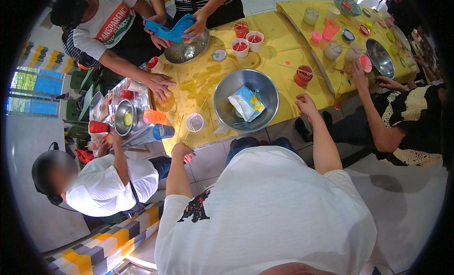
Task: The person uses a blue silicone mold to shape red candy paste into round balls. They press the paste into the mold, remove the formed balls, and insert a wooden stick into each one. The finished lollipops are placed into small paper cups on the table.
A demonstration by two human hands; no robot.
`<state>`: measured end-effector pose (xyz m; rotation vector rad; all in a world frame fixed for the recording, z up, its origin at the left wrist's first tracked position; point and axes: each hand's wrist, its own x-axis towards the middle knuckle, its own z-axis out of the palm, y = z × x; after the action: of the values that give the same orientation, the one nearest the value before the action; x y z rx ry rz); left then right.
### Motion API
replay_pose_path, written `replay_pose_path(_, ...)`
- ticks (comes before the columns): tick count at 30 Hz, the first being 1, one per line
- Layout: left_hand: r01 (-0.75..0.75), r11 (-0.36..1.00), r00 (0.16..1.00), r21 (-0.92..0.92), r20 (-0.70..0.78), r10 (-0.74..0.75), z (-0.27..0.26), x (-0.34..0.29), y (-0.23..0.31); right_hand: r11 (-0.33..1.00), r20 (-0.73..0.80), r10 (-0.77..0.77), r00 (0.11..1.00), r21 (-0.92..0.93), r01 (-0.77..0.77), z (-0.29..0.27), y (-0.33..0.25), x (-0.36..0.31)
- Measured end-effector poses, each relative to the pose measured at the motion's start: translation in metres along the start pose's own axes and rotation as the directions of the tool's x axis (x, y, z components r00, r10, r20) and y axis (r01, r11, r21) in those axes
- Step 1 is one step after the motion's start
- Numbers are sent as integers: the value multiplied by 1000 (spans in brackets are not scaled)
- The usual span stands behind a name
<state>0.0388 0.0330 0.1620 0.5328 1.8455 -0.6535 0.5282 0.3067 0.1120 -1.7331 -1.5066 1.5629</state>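
Note:
My left hand (182,152) is at the near edge of the yellow-covered table (198,81), its fingers curled and partly hidden. Thin sticks stand just beyond it, close to a white cup (194,122); whether it grips anything is unclear. To the right of a large steel bowl (220,101), my right hand (306,106) is held over the table edge with fingers bent in and nothing visible in them. Inside that bowl lies a white, blue and yellow packet (248,104), tilted and crumpled. Neither hand touches the bowl.
Cups of red mixture (240,47) and a red jar (303,76) stand farther back. Across the table, people's hands hold a blue mold (171,29) over another steel bowl (188,49). An orange cup (154,116) and blue tumbler (163,131) are at left. Co-workers stand on both sides.

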Motion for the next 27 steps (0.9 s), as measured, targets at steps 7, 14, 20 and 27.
replay_pose_path(7,25,1000,999,12,39,-25,0,11,-2,1000,18,12,1000,7,-12,-1,1,1)
replay_pose_path(14,-29,1000,999,5,-43,29,1,-3,0,1000,14,18,1000,23,-18,-2,0,-1)
replay_pose_path(20,-26,1000,1000,16,-5,26,-2,-2,-1,1000,-1,14,1000,2,-14,-1,-2,-2)
replay_pose_path(27,1,998,1000,61,22,-2,-2,2,4,1000,10,5,1000,25,-6,-3,4,2)
